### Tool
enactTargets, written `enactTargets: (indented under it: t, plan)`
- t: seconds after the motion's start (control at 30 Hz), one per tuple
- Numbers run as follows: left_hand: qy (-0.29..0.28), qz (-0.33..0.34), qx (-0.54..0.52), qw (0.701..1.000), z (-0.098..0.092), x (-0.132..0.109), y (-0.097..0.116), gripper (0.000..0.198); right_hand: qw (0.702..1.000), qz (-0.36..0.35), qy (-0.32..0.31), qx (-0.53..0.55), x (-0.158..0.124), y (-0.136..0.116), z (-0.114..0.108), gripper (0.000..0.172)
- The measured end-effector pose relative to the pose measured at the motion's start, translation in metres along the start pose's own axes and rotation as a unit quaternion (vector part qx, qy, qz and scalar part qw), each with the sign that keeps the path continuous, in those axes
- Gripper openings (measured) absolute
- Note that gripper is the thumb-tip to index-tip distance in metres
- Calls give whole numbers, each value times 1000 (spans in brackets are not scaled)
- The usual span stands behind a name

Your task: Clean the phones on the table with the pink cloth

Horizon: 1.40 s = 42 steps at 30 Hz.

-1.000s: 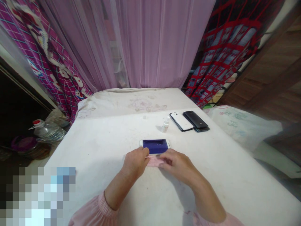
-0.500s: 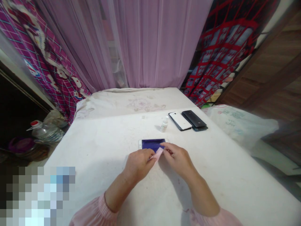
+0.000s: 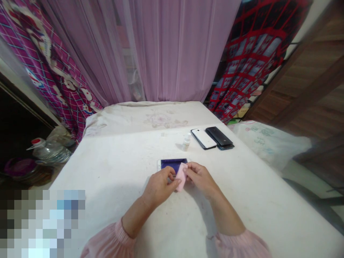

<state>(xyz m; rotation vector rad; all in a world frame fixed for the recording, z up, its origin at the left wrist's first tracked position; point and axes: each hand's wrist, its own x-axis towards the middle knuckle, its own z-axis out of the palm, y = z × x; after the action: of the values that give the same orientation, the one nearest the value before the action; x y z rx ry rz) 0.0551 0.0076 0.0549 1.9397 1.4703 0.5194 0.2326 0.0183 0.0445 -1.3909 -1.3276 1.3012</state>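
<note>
A white phone with a blue screen (image 3: 172, 164) lies flat on the white table (image 3: 113, 168) just beyond my hands. My left hand (image 3: 160, 185) and my right hand (image 3: 199, 177) are both closed in a pinch on a small pink cloth (image 3: 182, 176), held between them just above the table and partly over the phone's near edge. The cloth looks folded into a narrow upright piece. Pink sleeves cover both my wrists.
A small white dropper bottle (image 3: 186, 142) stands behind the phone. A white phone (image 3: 203, 138) and a black phone (image 3: 219, 137) lie side by side at the back right. A plastic bottle (image 3: 47, 150) lies on the floor at left. Curtains hang behind the table.
The pink cloth lay flat and wide under my fingers a second ago. My hands have since drawn together and folded it into a smaller piece, raised near the phone.
</note>
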Motion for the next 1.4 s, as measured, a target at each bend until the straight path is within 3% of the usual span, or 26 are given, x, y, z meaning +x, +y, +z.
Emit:
enactTargets:
  t: [0.1,0.23,0.37,0.53,0.7,0.83,1.07,1.23,1.4]
  plan:
    - [10,6,20,1000,0,1,-3,22,988,-14,67,-139,5,7,-6,25]
    - [9,4,47,999,0,2,-4,15,904,-24,200,-377,9,12,-15,30]
    - [53,9,80,995,-3,3,-9,8,866,-52,249,-430,7,12,-19,25]
    - [172,69,153,971,-10,11,-33,19,873,-79,200,-438,1,14,-15,20]
    - [202,80,193,957,-6,20,-60,28,864,-144,135,-464,3,19,-6,23]
    - [191,63,204,958,-1,23,-67,32,861,-203,112,-453,3,17,-3,25]
    - [178,70,198,961,-2,22,-64,33,870,-220,146,-417,7,25,-4,32]
    - [132,76,193,969,-6,19,-61,65,872,-231,207,-378,16,35,-10,35]
    - [89,99,188,973,-11,14,-54,78,877,-195,186,-398,19,34,-12,33]
